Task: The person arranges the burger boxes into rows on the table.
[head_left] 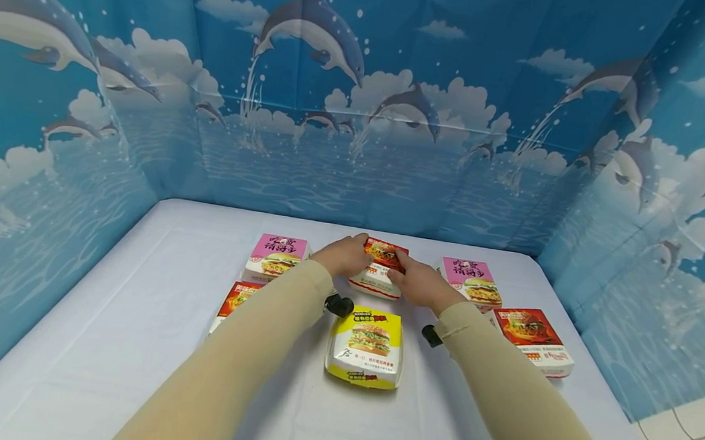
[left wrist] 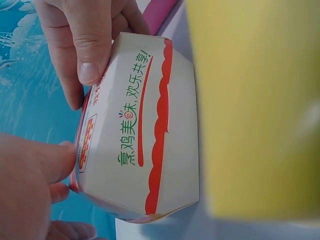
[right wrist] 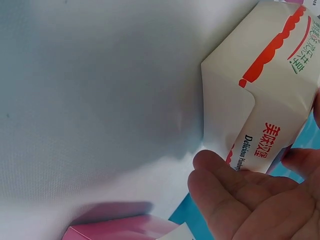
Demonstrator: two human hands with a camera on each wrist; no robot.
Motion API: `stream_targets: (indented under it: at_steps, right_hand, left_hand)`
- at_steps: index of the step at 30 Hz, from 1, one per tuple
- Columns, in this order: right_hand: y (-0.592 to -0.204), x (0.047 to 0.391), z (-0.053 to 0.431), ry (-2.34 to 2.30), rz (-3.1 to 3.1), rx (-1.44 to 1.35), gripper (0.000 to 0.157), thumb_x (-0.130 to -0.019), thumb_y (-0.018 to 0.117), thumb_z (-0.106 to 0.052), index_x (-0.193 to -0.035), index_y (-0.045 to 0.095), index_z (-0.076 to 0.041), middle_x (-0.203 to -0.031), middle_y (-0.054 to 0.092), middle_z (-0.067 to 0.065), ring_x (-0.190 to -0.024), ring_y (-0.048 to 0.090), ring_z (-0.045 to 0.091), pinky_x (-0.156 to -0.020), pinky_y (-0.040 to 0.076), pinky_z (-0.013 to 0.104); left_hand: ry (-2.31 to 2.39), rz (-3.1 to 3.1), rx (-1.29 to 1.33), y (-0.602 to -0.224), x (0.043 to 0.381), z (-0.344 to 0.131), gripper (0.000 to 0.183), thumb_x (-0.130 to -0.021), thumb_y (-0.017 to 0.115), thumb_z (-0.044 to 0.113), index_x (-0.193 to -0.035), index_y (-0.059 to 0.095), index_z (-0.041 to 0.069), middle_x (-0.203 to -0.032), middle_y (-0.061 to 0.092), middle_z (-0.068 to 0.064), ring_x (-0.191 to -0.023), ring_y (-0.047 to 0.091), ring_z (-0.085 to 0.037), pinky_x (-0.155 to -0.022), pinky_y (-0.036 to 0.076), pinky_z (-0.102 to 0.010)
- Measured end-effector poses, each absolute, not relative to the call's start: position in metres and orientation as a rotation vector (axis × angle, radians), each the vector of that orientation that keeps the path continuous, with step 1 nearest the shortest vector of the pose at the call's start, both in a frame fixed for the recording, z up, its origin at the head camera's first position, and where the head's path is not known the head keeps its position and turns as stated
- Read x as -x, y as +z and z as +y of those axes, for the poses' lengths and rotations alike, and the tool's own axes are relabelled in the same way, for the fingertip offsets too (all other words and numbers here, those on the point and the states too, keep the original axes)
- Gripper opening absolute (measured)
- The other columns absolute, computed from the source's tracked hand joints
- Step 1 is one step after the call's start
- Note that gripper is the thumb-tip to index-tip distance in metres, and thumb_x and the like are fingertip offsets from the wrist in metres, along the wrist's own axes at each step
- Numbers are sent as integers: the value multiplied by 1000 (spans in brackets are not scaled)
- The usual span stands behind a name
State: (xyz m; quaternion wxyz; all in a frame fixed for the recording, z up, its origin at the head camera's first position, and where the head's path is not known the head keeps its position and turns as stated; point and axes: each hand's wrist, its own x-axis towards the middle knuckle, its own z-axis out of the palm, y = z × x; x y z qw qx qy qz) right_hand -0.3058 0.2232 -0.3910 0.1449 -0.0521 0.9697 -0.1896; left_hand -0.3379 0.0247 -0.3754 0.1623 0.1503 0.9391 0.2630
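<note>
A red-and-white burger box sits at the back middle of the white table, with a hand at either side. My left hand holds its left side, the thumb pressed on the box in the left wrist view and the other fingers partly hidden behind it. My right hand grips the right side; in the right wrist view its fingers lie along the side wall. Nearer to me, between the forearms, stands a yellow-and-white burger box.
At the back left is a pink burger box, with a red-topped one partly behind my left sleeve. On the right stand another pink box and a red-topped box. A dolphin-print curtain hangs behind the table.
</note>
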Motion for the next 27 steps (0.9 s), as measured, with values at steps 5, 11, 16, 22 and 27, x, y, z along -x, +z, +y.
stream_targets:
  at_steps: [5, 11, 16, 22, 27]
  right_hand:
    - [-391, 306, 223, -552, 2797, 166, 78, -111, 46, -47, -171, 9, -13, -167, 37, 24, -129, 53, 37, -112, 47, 53]
    - [-391, 306, 223, -575, 2778, 166, 78, -111, 47, -48, -171, 8, -15, -169, 35, 23, -135, 51, 39, -117, 44, 56]
    - [-391, 306, 222, -596, 2768, 171, 78, -111, 47, -46, -171, 8, -15, -169, 34, 23, -133, 50, 37, -115, 46, 54]
    - [-390, 306, 221, -623, 2782, 183, 77, -111, 47, -44, -171, 9, -14, -170, 33, 23, -139, 49, 38, -119, 43, 55]
    - [-388, 306, 219, -668, 2805, 178, 76, -112, 47, -42, -171, 8, -17, -172, 30, 21, -143, 47, 38, -121, 41, 56]
  left_hand:
    - [762, 2675, -429, -378, 338, 23, 71, -111, 49, 40, -170, 18, 17, -168, 39, -16, -151, 44, -31, -125, 36, -50]
    - [761, 2647, -430, -377, 338, 22, 73, -111, 48, 39, -171, 13, 18, -169, 38, -15, -154, 41, -31, -127, 34, -51]
    - [768, 2630, -419, -379, 339, 22, 74, -111, 50, 39, -171, 13, 18, -169, 39, -15, -152, 43, -31, -126, 34, -51]
    - [782, 2634, -439, -379, 340, 23, 75, -110, 52, 38, -171, 13, 19, -168, 40, -14, -151, 45, -29, -125, 36, -50]
    - [807, 2627, -435, -374, 339, 23, 77, -109, 54, 37, -171, 12, 19, -169, 39, -14, -145, 49, -29, -122, 41, -50]
